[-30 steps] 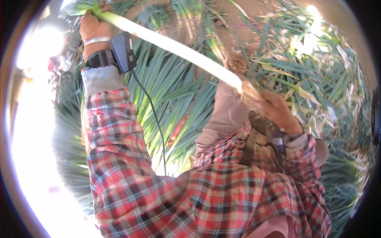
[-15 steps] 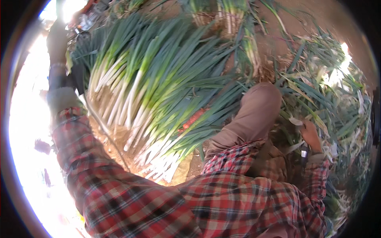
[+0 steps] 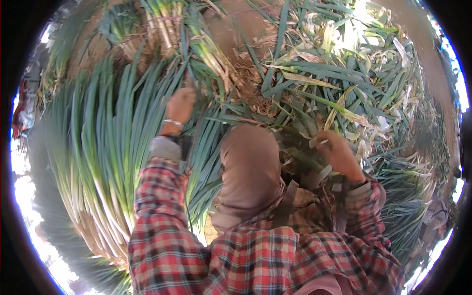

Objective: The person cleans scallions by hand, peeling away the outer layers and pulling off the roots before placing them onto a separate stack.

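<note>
My left hand (image 3: 181, 105), with a bracelet and a dark band at the wrist, reaches over the green tops of a wide row of leeks (image 3: 91, 162). Motion smears its fingers, so their grip is unclear. To the right of my raised knee (image 3: 250, 172), my right hand (image 3: 339, 152) is closed with curled fingers. A small pale piece shows at its fingertips, too blurred to name. Loose leek leaves (image 3: 344, 110) and peeled, yellowed strips lie just beyond this hand. The leeks' white stems and soil-covered roots point toward me on the left.
Bundles of leeks (image 3: 164, 24) stand at the back, with one more bundle (image 3: 211, 54) closer in. At right, another heap of green-topped leeks (image 3: 408, 196) lies beside my arm. Brown soil (image 3: 221, 29) shows between the bundles and the trimmings.
The view has swung to the right. My left arm, stretched to the far left before, is now over the leek tops near my knee. My right hand stays by the trimmings, fingers curled.
</note>
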Motion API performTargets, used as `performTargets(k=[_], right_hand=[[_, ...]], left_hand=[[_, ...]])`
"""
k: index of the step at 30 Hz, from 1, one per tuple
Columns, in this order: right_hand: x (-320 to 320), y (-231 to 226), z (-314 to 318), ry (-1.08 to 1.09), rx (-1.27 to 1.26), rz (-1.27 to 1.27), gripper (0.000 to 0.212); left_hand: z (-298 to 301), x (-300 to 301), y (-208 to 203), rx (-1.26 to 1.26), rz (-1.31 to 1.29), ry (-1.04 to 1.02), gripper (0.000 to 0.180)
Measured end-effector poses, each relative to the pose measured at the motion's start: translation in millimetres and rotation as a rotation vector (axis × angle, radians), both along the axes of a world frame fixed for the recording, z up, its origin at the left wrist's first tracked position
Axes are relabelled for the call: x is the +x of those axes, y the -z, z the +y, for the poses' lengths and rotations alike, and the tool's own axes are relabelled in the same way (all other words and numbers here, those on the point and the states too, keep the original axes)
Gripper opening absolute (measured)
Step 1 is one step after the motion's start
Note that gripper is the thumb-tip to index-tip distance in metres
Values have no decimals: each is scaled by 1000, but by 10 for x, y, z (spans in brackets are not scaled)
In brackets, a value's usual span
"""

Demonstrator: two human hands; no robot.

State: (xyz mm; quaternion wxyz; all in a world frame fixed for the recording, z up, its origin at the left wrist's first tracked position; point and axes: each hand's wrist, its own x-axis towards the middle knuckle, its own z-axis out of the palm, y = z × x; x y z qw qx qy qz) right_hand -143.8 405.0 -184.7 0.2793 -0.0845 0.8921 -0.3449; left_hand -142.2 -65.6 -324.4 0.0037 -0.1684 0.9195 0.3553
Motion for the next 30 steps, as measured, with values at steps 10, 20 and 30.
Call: performTargets(k=[10, 20, 30], right_hand=[[-355, 735, -524, -110, -94, -217, 27], [-1516, 1962, -1670, -61, -213, 76, 40], [-1666, 1891, -2044, -13, -280, 40, 33]], left_hand=[[1093, -1386, 1620, 533, -455, -514, 62], [830, -1869, 1735, 160, -696, -356, 77], [827, -1767, 705, 758, -271, -363, 53]])
